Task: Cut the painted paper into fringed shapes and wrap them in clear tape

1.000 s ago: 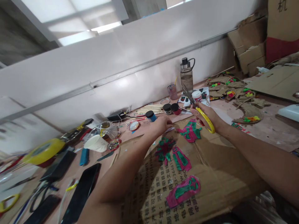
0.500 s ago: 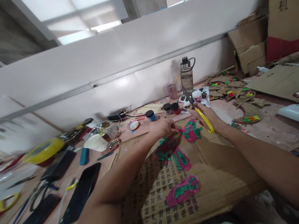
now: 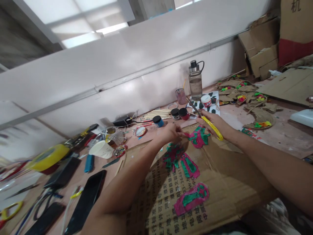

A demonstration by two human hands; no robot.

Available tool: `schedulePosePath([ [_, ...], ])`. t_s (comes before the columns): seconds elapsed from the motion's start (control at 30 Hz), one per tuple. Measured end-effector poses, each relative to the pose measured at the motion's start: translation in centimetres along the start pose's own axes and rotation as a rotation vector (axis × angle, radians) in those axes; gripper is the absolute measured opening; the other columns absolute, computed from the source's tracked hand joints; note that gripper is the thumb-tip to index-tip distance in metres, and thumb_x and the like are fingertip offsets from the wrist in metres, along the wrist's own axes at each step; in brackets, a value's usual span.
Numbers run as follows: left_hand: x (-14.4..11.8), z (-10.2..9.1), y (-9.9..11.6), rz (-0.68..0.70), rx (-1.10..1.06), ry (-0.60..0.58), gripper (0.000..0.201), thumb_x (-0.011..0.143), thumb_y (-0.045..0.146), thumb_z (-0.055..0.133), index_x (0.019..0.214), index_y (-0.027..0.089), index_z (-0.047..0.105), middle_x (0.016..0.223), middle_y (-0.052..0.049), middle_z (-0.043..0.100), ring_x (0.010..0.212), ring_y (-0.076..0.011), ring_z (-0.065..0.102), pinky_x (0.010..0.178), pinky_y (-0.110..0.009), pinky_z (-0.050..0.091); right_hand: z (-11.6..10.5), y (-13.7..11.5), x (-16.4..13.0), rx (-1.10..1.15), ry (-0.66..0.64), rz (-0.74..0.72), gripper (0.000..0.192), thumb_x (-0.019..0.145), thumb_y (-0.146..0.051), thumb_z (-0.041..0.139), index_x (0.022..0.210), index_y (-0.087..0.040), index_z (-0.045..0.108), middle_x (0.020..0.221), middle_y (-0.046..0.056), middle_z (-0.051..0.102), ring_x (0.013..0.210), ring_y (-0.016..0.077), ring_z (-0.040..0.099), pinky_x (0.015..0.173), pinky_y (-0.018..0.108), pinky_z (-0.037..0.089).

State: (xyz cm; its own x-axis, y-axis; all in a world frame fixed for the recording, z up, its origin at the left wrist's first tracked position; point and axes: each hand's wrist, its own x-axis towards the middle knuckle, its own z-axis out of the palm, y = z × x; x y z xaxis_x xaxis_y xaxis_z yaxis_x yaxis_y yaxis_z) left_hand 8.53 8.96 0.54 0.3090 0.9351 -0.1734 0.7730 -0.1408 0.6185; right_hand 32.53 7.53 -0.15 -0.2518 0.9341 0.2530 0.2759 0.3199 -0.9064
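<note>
Left hand [image 3: 174, 133]: pinches painted cutout [image 3: 201, 138] by cardboard's [image 3: 232, 173] far edge
Right hand [image 3: 215, 122]: grips scissors [image 3: 212, 126]
Other cutouts [image 3: 192, 199]: three, painted; remainder unclear

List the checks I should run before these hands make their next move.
1. Scissors held: ok, in the right hand.
2. Blades clear of the left hand: ok, they point away from it.
3. Left hand's grip on the topmost cutout: cannot tell; contact at its tip is unclear.
4. Blue jar capped: ok, black lid on.
5. Table tidy: not ok, cluttered left of the cardboard.
</note>
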Motion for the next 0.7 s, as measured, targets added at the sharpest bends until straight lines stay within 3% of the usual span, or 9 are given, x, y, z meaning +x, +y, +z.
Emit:
schedulePosePath([
  [0.17,-0.4,-0.7,-0.2,0.064,-0.072,0.049,0.017,0.071,0.029,0.076,0.067,0.017,0.064,0.061,0.002,0.060,0.056,-0.0106,0.049,0.052,-0.023,0.035,-0.1,-1.4,-0.2,-0.168,-0.050,0.022,0.036,0.084,-0.059,0.069,0.094,-0.024,0.066,0.064,-0.001,0.061,0.054,0.0154,0.050,0.050,0.027,0.034],
  [0.37,-2.6,-1.6,0.6,0.093,-0.286,0.088,0.027,0.076,0.041,0.075,0.073,0.016,0.064,0.068,-0.001,0.063,0.062,-0.0121,0.055,0.055,-0.024,0.040,-0.1,0.1,0.3,0.000,-0.006,0.045,0.033,0.086,-0.057,0.065,0.089,-0.024,0.061,0.072,0.000,0.062,0.050,0.0117,0.046,0.047,0.026,0.032],
  [0.47,-4.2,-0.6,2.5,0.148,-0.326,-0.039,0.030,0.076,0.044,0.078,0.078,0.017,0.067,0.075,-0.003,0.068,0.067,-0.0138,0.059,0.060,-0.025,0.046,-0.3,0.9,0.6,0.034,0.009,0.037,0.039,0.084,-0.062,0.068,0.090,-0.025,0.060,0.064,-0.003,0.057,0.050,0.0123,0.047,0.045,0.025,0.032],
  [0.57,-6.2,2.1,5.6,0.234,-0.328,-0.179,0.030,0.077,0.045,0.080,0.085,0.018,0.070,0.082,-0.003,0.072,0.073,-0.0155,0.064,0.068,-0.027,0.052,-0.7,0.9,0.7,0.042,0.014,0.065,0.043,0.083,-0.065,0.067,0.092,-0.024,0.059,0.058,-0.006,0.052,0.047,0.0122,0.045,0.043,0.025,0.032],
  [0.7,-9.3,6.7,10.2,0.558,-0.320,-0.546,0.014,0.084,0.030,0.077,0.096,0.022,0.075,0.100,-0.003,0.075,0.093,-0.0168,0.069,0.085,-0.025,0.054,-0.9,0.7,0.8,0.066,0.045,0.100,0.043,0.081,-0.064,0.069,0.090,-0.023,0.059,0.055,-0.006,0.052,0.042,0.0116,0.043,0.041,0.026,0.031],
])
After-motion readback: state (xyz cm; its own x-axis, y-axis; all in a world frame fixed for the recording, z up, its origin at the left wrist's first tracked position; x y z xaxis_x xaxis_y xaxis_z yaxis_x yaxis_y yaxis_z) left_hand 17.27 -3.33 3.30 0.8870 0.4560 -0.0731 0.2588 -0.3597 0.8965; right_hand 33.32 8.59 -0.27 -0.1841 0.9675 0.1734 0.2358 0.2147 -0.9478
